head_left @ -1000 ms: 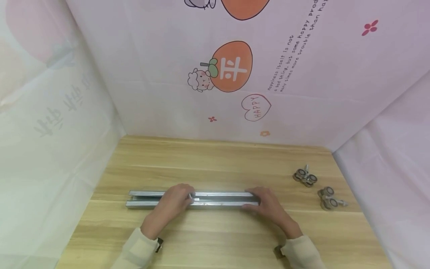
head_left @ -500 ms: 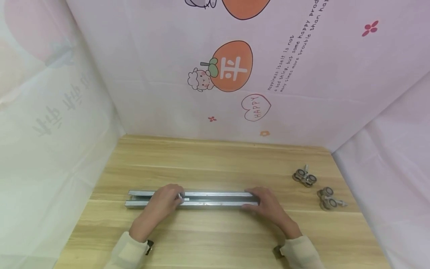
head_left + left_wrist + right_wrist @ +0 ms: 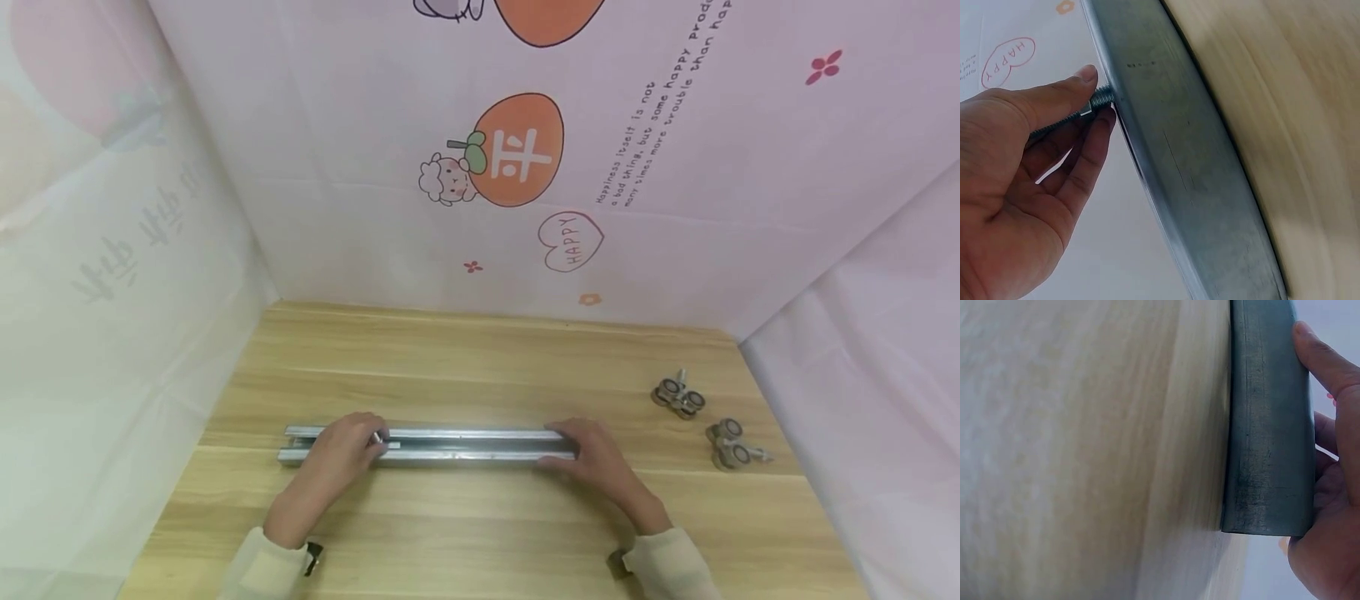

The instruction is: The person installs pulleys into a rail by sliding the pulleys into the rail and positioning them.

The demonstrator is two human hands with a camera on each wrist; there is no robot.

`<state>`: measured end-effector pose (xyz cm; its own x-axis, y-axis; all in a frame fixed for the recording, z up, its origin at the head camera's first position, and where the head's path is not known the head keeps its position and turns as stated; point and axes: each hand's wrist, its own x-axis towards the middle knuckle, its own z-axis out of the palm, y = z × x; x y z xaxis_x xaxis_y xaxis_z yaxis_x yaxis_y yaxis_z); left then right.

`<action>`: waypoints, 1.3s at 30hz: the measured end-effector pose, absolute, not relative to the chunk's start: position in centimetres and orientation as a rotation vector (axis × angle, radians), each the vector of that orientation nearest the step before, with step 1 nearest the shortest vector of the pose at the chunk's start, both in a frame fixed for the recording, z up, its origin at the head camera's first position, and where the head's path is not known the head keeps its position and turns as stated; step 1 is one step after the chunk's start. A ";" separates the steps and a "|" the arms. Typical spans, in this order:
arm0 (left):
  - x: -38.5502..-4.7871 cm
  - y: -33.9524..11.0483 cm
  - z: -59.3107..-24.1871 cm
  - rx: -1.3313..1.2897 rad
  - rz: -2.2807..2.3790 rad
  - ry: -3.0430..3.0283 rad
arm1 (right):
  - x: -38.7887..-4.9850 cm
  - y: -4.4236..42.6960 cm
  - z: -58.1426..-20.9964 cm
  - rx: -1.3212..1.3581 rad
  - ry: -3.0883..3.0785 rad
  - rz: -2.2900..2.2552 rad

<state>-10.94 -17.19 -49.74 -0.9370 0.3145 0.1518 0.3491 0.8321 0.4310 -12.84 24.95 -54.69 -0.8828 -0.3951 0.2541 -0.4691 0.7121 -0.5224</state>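
A grey metal channel rail (image 3: 472, 456) lies crosswise on the wooden table, its slot facing up. My left hand (image 3: 341, 450) is over the rail's left part; in the left wrist view the thumb and fingers of that hand (image 3: 1029, 169) pinch a threaded bolt (image 3: 1102, 97) standing out of the slot of the rail (image 3: 1172, 137). Whatever the bolt joins inside the rail is hidden. My right hand (image 3: 600, 462) grips the rail's right end; in the right wrist view its thumb lies against the side of the rail (image 3: 1269, 425), with the right hand (image 3: 1335, 487) around that end.
Two roller carriages with wheels and bolts lie right of the rail, one farther back (image 3: 678, 395) and one nearer (image 3: 731, 444). The wooden table (image 3: 480, 533) is bordered by a printed cloth (image 3: 360, 208) at the back and by cloth at both sides.
My left hand has moved left along the rail with the bolt in its fingers, and a short pale piece beside it has shifted left too. My right hand has stayed at the right end.
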 end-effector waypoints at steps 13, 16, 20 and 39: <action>-10.6 -19.5 -49.3 -0.470 -0.695 -2.916 | -12.7 25.0 -54.6 0.642 -2.874 0.905; -10.6 -20.0 -49.3 -0.470 -0.681 -2.912 | -12.7 25.0 -54.6 0.644 -2.872 0.909; -10.5 -20.8 -49.5 -0.485 -0.663 -2.887 | -12.7 25.1 -54.7 0.660 -2.856 0.900; -10.1 -23.2 -48.8 -0.441 -0.630 -2.921 | -12.7 25.0 -54.5 0.685 -2.844 0.919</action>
